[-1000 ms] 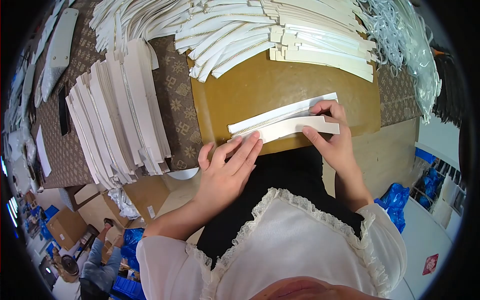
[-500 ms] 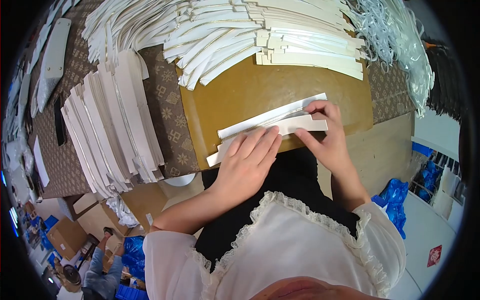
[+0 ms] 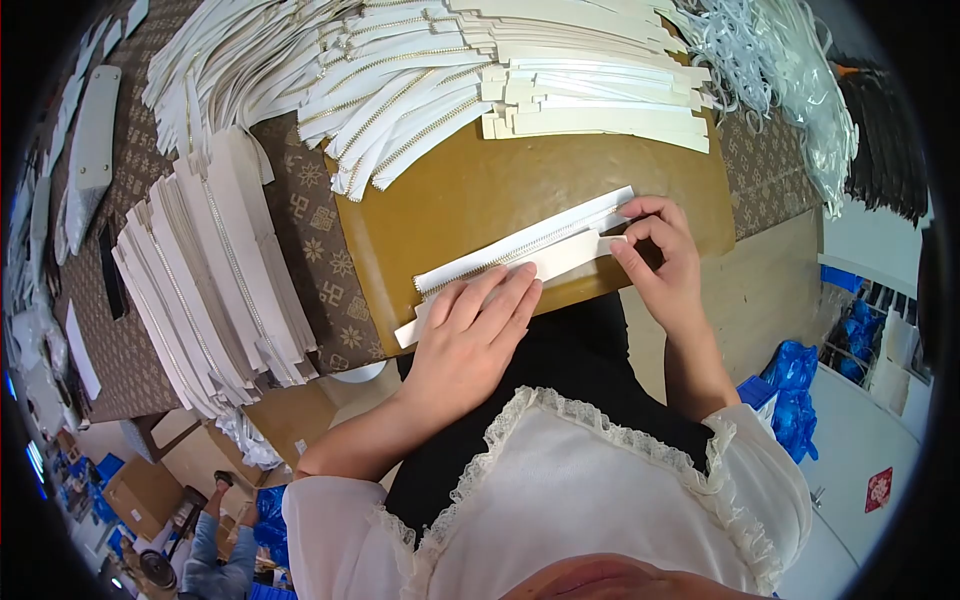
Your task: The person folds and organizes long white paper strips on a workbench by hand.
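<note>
A white zipper (image 3: 530, 238) with metal teeth lies slanted on the brown mat (image 3: 540, 165). Along its near edge is a cream strip (image 3: 575, 258) with a stepped end, partly overlapping the zipper tape. My left hand (image 3: 465, 345) rests flat across the strip's left part, its fingers stretched out and hiding some of it. At the right end, the thumb and forefinger of my right hand (image 3: 668, 265) pinch the corner of the strip. Another finger of that hand touches the zipper's right end.
Behind the mat lie piled white zippers (image 3: 400, 110) and stacked cream strips (image 3: 600, 105). Strips with zippers (image 3: 215, 270) are stacked at the left on the patterned cloth (image 3: 320, 225). White cords in plastic (image 3: 790, 90) lie back right. A person (image 3: 225, 560) is at lower left.
The view has shifted slightly, so the table items appear further left. My right hand has gone from loosely spread at the strip's right end to pinching its corner. My left hand still presses flat.
</note>
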`<action>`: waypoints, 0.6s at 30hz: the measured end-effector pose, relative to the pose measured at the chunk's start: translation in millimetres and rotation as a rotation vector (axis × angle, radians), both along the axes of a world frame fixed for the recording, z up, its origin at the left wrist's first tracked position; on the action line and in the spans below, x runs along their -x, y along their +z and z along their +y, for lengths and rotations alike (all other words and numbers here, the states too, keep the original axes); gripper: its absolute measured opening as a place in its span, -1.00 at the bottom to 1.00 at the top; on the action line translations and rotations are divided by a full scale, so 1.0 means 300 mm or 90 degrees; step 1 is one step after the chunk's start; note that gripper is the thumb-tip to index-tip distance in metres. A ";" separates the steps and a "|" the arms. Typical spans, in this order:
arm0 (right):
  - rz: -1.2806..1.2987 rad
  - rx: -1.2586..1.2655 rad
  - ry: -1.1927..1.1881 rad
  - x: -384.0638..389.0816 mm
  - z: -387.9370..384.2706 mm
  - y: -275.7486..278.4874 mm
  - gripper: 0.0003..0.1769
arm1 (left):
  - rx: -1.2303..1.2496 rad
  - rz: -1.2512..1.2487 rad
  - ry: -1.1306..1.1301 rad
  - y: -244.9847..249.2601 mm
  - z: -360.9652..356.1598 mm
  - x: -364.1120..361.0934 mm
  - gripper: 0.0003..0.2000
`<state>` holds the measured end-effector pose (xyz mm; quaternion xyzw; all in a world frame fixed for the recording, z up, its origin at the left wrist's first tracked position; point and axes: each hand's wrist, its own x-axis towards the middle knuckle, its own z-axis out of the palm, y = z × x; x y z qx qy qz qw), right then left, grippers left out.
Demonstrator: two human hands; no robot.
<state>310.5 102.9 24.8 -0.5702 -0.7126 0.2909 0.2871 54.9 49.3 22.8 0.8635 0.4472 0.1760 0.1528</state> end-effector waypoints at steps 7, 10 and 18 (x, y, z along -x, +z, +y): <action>-0.017 -0.001 -0.016 0.011 0.004 0.007 -0.86 | 0.010 -0.021 0.010 0.003 0.002 -0.013 -0.47; -0.022 -0.012 -0.019 0.012 0.004 0.001 -0.86 | 0.007 -0.021 0.000 0.005 0.017 -0.030 -0.48; -0.025 -0.023 -0.008 0.007 0.005 0.001 -0.86 | -0.034 -0.007 -0.053 -0.016 0.071 -0.124 -0.52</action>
